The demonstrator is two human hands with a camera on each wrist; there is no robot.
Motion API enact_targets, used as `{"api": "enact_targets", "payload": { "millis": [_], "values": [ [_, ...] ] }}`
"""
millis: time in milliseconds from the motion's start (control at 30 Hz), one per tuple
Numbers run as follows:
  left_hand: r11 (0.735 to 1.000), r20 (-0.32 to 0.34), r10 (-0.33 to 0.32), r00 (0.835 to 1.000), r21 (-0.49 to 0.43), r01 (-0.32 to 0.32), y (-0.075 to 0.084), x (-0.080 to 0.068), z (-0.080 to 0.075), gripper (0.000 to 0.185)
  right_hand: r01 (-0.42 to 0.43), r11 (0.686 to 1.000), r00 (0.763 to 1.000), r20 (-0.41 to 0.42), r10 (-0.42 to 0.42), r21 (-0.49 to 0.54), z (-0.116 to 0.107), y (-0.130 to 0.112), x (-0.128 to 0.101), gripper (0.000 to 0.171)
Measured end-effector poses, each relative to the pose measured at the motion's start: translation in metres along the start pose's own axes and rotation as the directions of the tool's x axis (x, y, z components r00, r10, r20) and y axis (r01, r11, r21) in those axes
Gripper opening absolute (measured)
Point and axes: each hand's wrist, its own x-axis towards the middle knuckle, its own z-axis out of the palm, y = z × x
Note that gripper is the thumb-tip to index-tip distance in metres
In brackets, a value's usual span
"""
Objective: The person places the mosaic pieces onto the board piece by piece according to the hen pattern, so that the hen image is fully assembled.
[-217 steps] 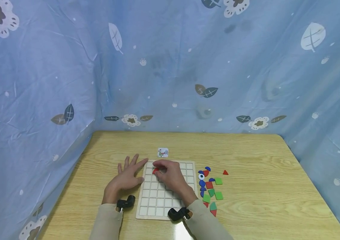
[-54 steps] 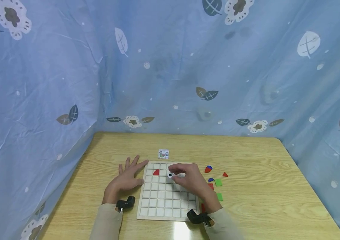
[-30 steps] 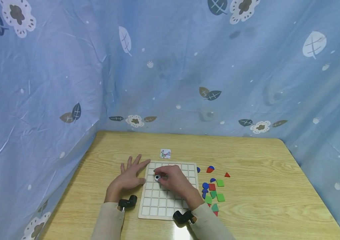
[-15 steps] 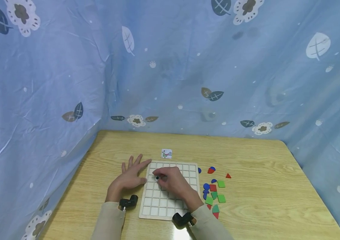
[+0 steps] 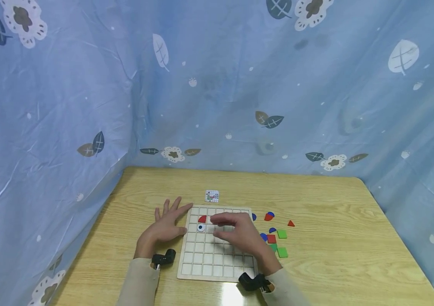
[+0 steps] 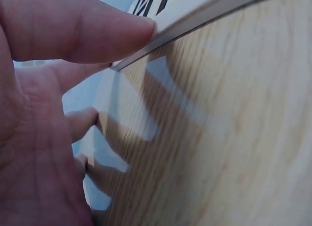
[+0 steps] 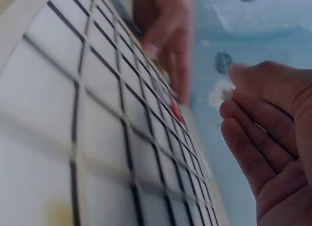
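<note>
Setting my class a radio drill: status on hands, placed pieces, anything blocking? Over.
Left hand touching grid board. Right hand empty over it, hiding part from view. Red piece, eye disc on board.

This is an indoor nook closed in by hanging cloth, set up as a spot for tabletop play. The blue cloth (image 5: 217, 97) covers the back and both sides, wrinkled and creased, printed with leaves (image 5: 273, 121), flowers (image 5: 172, 154) and paw marks, much like a household curtain. Before it stands a wood-grain table (image 5: 328, 221) with rounded far corners, holding a gridded board (image 5: 187, 258), coloured pieces (image 5: 282, 234) and a small picture card (image 5: 212, 196). Whether home, office or lab lies beyond the cloth cannot be told.
</note>
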Motion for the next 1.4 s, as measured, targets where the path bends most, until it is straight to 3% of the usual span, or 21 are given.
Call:
{"api": "enact_targets", "payload": {
  "millis": [300,500,800,1033,1400],
  "values": [
    [1.000,0.010,0.002,1.000,-0.008,-0.002,0.001,-0.001,0.000,0.086,0.003,1.000,0.992,-0.125,-0.001,0.010,-0.064,0.021,-0.051,0.040],
    [1.000,0.010,0.013,1.000,-0.016,-0.013,0.000,0.000,-0.001,0.087,-0.062,0.997,0.975,-0.216,0.054,-0.033,-0.104,0.040,-0.082,0.037],
    [1.000,0.012,0.017,1.000,-0.008,-0.016,0.000,0.001,0.000,0.086,-0.131,0.987,0.953,-0.286,0.100,-0.092,-0.148,0.057,-0.104,0.039],
    [1.000,0.011,0.013,1.000,-0.007,-0.013,0.002,-0.002,-0.002,0.088,-0.191,0.969,0.951,-0.274,0.144,-0.155,-0.166,0.074,-0.103,0.040],
    [1.000,0.019,0.015,1.000,-0.021,-0.015,0.001,-0.001,-0.002,0.088,-0.234,0.948,0.952,-0.247,0.180,-0.215,-0.167,0.091,-0.097,0.040]
  ]
}}
